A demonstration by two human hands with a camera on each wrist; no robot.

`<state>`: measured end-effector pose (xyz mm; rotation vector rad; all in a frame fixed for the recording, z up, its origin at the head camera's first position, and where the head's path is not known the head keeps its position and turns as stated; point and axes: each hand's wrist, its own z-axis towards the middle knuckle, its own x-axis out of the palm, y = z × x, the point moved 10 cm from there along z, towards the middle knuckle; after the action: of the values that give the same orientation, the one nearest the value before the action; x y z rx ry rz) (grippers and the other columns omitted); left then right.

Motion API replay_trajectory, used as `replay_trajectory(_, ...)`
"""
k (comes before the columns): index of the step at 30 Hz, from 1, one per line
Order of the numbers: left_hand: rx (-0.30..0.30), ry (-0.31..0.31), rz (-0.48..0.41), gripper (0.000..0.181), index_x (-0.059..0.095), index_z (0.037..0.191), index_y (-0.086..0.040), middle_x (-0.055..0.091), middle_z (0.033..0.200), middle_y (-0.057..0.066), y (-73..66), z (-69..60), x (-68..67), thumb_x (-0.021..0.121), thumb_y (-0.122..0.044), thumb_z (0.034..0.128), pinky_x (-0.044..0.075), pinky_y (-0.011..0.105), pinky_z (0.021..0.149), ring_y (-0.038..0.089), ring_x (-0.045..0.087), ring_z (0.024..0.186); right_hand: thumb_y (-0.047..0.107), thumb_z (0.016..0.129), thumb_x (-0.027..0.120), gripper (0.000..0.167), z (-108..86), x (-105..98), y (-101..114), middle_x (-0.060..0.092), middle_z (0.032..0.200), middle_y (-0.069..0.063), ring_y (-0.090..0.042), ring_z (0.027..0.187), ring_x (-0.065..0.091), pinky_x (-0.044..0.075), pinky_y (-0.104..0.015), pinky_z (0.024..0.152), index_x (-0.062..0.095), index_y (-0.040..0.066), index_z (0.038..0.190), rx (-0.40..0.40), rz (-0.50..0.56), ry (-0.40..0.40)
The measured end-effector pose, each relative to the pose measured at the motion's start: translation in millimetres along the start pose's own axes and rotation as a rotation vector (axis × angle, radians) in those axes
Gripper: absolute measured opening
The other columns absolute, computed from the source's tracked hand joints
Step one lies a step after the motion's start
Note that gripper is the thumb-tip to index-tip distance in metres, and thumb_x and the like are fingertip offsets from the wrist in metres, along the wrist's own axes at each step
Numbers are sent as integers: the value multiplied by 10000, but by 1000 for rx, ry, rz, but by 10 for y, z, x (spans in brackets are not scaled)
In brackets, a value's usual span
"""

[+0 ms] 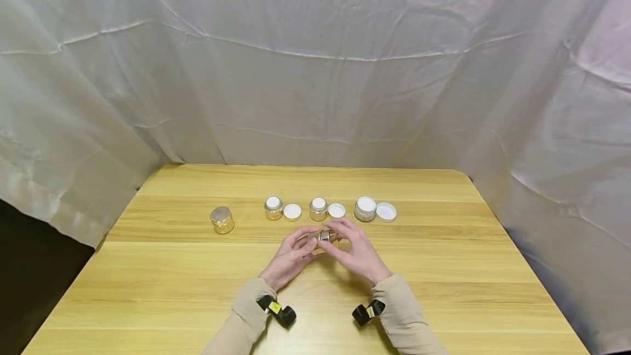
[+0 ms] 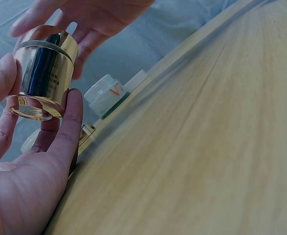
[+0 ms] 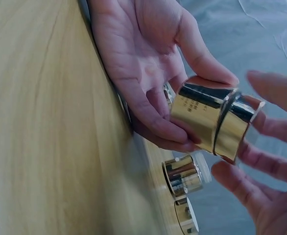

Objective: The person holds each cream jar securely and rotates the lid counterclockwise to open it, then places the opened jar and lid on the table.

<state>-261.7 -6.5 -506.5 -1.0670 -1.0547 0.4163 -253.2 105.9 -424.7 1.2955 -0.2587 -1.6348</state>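
A shiny gold jar (image 1: 323, 236) with its lid on is held above the table, tilted on its side in the right wrist view. My left hand (image 1: 290, 259) grips the body, thumb on one side and fingers on the other. Around the lid (image 3: 234, 127) the fingers of my right hand (image 1: 362, 253) are spread; its blurred thumb stands apart from the lid in the right wrist view. Dark print shows on the jar (image 2: 44, 73) in the left wrist view. Whether any right fingertip touches the lid is hard to tell.
Behind the hands stand two uncapped gold jars (image 1: 273, 213) and a pale jar (image 1: 365, 213) with orange lettering. Beside each lies an upturned lid (image 1: 386, 212), white inside. A capped gold jar (image 1: 223, 223) stands at the left. Grey curtains (image 1: 315, 97) surround the wooden table (image 1: 172, 289).
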Motion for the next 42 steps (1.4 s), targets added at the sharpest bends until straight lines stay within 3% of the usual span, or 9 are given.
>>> replay_trajectory(5,4,-3,-6,284,604,1234,-227,648,1212,-46,5,-1,-10,508,-49,1035,524,326,1086,84,636,1147,238,919,734,415,-3,-33,-32,685,1141,-75,-127,847,646,604,-280,754,658,24,1266,44,1,-44)
replay_trajectory(8,4,-5,-6,279,606,1234,-229,642,1230,-44,6,-4,-12,517,-58,1033,526,326,1084,87,633,1158,228,909,745,377,-3,-53,-20,697,1094,-60,-93,810,628,590,-254,716,684,28,1224,34,-10,-64)
replay_trajectory(15,2,-3,-2,283,610,1227,-245,650,1228,-50,0,-8,-7,509,-61,1038,525,321,1077,84,633,1141,192,879,774,344,-3,-48,53,689,1153,-39,-165,923,674,600,-323,849,704,85,1199,-27,-26,-34)
replay_trajectory(19,-9,-14,1,282,613,1217,-254,652,1232,-59,10,-9,-21,514,-62,1036,522,317,1078,77,632,1135,222,883,768,390,-5,-26,47,672,1220,-36,-182,1016,669,584,-384,936,687,86,1240,-21,-40,-6)
replay_trajectory(26,-9,-17,10,265,598,1250,-222,648,1207,-64,16,-5,-31,532,-87,1032,527,304,1052,84,619,1131,317,943,696,455,-10,15,-59,661,1188,-46,-168,924,646,583,-300,826,636,57,1312,77,-60,-1)
replay_trajectory(33,-13,-14,7,261,605,1230,-235,648,1212,-61,23,1,-24,536,-83,1029,528,300,1059,76,622,1137,220,931,719,337,-6,-44,-25,683,1042,-53,-81,796,634,592,-231,719,687,34,1210,53,-13,-61)
replay_trajectory(42,-17,-21,0,263,613,1224,-257,637,1235,-58,9,-13,-22,539,-95,1030,528,299,1055,78,617,1136,200,881,773,366,5,-33,21,688,1139,-36,-174,939,680,601,-323,864,692,65,1211,-20,-36,-20)
